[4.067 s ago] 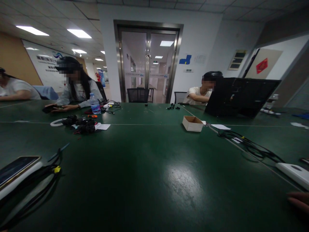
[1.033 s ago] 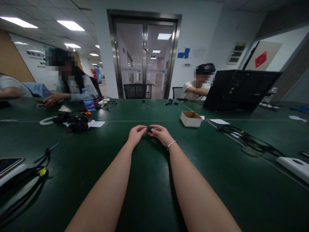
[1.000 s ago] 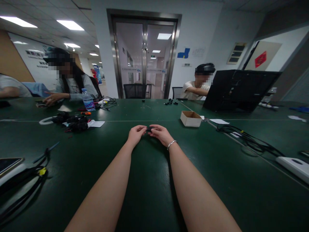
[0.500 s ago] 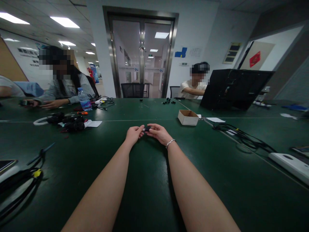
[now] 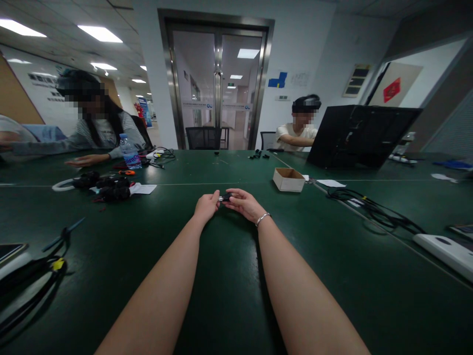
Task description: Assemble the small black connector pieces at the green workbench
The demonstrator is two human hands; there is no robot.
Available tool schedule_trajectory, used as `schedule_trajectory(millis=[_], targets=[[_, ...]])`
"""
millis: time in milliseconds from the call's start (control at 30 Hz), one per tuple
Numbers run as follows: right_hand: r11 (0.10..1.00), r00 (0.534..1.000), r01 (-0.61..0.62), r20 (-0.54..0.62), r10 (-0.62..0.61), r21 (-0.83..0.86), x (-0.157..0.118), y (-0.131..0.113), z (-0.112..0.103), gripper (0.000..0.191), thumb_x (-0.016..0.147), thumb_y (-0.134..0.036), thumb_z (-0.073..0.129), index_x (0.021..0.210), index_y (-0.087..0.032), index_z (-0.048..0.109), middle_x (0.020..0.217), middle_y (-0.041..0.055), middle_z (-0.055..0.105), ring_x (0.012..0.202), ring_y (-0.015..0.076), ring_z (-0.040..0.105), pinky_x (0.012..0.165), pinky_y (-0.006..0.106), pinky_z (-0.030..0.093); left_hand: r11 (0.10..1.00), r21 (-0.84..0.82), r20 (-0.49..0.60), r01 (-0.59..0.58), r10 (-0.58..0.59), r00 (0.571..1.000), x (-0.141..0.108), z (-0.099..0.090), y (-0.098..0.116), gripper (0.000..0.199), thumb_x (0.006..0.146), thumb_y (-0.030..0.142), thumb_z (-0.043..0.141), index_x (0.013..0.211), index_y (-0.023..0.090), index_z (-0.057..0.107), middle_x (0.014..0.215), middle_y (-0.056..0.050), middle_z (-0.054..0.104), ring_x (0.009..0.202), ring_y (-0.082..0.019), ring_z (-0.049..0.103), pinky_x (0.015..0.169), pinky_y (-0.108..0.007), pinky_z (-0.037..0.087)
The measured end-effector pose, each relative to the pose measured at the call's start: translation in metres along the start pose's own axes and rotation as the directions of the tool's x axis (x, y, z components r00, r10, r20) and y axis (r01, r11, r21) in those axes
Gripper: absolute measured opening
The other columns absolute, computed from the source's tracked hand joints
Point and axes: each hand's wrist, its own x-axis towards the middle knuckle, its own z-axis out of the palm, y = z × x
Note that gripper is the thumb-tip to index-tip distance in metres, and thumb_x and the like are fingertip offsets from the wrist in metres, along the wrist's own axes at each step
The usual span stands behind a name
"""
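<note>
Both of my hands meet over the middle of the green table (image 5: 229,266), with a small black piece with a silver metal end (image 5: 223,197) between them. My left hand (image 5: 206,206) is closed, pinching the silver end between thumb and fingers. From the other side, my right hand (image 5: 244,204) grips the black part with its fingertips. A short length of bright metal shows between the two hands. The piece is too small and too covered by fingers for me to tell its exact kind.
An open cardboard box (image 5: 288,180) stands ahead right, near a black monitor-like case (image 5: 360,138). Black cables (image 5: 373,209) run along the right. Bundled black parts (image 5: 111,188) and a water bottle (image 5: 130,152) are ahead left. Two co-workers sit across the table.
A little more silver metal shows between my hands, which stay in nearly the same place. The co-worker on the left has stretched one arm out to the left, parting their hands.
</note>
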Motion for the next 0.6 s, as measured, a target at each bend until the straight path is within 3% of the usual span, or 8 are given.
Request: schedule_trajectory(millis=[233, 600], targets=[[1.000, 1.000, 0.014, -0.003, -0.014, 0.003, 0.0001, 0.0005, 0.0006, 0.031, 0.067, -0.002, 0.074, 0.093, -0.017, 0.064, 0.090, 0.0009, 0.063, 0.087, 0.0154, 0.066, 0.085, 0.031, 0.057, 0.999, 0.037, 0.007, 0.010, -0.010, 1.000, -0.0057, -0.0012, 0.0070, 0.053, 0.085, 0.058, 0.038, 0.054, 0.019, 0.056, 0.046, -0.002, 0.053, 0.045, -0.016, 0.050, 0.050, -0.027, 0.032], [1.000, 0.996, -0.010, -0.092, 0.009, -0.011, 0.0067, 0.0050, 0.0007, 0.028, 0.069, -0.013, 0.080, 0.089, -0.015, 0.061, 0.071, 0.0008, 0.065, 0.064, 0.0133, 0.066, 0.065, 0.025, 0.057, 0.995, -0.065, -0.037, -0.082, 0.080, 0.996, -0.0051, 0.0034, 0.0001, 0.045, 0.083, 0.058, 0.045, 0.066, 0.018, 0.058, 0.060, -0.002, 0.058, 0.053, -0.014, 0.052, 0.051, -0.025, 0.036]])
